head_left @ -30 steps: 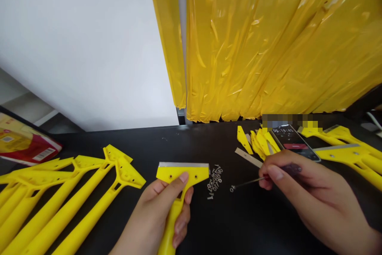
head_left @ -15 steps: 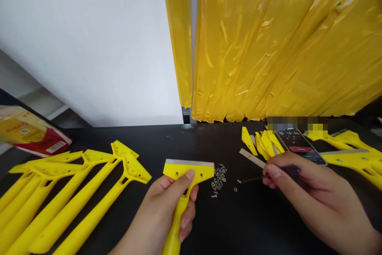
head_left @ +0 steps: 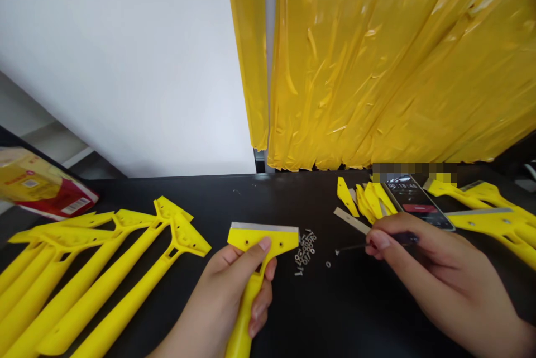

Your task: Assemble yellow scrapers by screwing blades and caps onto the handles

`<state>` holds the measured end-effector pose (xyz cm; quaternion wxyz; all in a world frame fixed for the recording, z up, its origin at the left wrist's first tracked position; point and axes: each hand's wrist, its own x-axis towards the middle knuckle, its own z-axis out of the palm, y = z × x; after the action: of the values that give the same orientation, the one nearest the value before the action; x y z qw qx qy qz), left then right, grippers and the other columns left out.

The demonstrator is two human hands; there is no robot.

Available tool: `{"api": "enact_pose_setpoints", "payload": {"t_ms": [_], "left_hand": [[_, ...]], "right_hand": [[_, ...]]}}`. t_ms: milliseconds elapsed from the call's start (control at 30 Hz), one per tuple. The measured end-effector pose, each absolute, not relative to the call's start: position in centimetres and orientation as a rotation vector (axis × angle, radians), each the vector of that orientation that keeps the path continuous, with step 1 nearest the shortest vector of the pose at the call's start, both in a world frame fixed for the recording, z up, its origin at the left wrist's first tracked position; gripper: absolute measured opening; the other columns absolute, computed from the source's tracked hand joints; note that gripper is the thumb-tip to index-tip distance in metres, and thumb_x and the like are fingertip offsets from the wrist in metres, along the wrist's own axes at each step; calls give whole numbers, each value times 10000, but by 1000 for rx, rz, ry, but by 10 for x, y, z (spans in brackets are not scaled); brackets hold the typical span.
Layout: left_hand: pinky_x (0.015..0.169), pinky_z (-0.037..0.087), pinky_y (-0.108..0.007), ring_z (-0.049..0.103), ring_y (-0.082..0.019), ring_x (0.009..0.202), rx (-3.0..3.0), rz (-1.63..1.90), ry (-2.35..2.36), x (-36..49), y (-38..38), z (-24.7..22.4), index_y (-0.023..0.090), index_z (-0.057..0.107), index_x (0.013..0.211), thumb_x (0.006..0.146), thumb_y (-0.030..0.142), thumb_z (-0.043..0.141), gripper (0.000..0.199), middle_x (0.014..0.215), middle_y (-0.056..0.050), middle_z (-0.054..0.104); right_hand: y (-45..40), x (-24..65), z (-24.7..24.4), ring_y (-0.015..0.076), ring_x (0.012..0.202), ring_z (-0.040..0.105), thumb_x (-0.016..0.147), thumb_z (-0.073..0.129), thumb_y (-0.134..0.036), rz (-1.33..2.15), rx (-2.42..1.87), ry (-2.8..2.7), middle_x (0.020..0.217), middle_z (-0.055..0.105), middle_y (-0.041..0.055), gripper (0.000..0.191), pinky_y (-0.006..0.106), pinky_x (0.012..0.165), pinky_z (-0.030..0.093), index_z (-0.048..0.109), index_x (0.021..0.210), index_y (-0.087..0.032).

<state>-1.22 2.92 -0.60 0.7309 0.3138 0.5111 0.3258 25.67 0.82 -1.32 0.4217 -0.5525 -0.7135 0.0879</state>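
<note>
Left hand point(head_left: 226, 305) closed round the neck of a yellow plastic scraper point(head_left: 262, 246), held mid-worktop near the front edge, steel blade point(head_left: 264, 227) exposed along the far side. Right hand point(head_left: 435, 274) nearly shut, pinching a thin screwdriver point(head_left: 354, 247).

Risks: a slipping grip could bring fingers onto the blade; a knock could scatter the loose screws point(head_left: 305, 252) just beside the scraper.

Crowding the right hand: spare blade point(head_left: 352, 220), smartphone point(head_left: 412, 196), yellow scraper bodies point(head_left: 489, 221). On black worktop point(head_left: 355, 313).
</note>
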Motion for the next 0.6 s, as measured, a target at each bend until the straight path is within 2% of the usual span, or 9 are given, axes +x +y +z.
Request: {"api": "enact_pose_setpoints", "payload": {"t_ms": [600], "left_hand": [[400, 263, -200, 324, -73, 356, 705, 772, 1148, -10, 27, -12, 198, 587, 686, 889, 520, 696, 396, 418, 54, 432]], "right_hand": [[7, 259, -15, 175, 617, 705, 995, 643, -350, 240, -1414, -1786, 722, 729, -26, 96, 271, 570, 539, 678, 921, -299]]}}
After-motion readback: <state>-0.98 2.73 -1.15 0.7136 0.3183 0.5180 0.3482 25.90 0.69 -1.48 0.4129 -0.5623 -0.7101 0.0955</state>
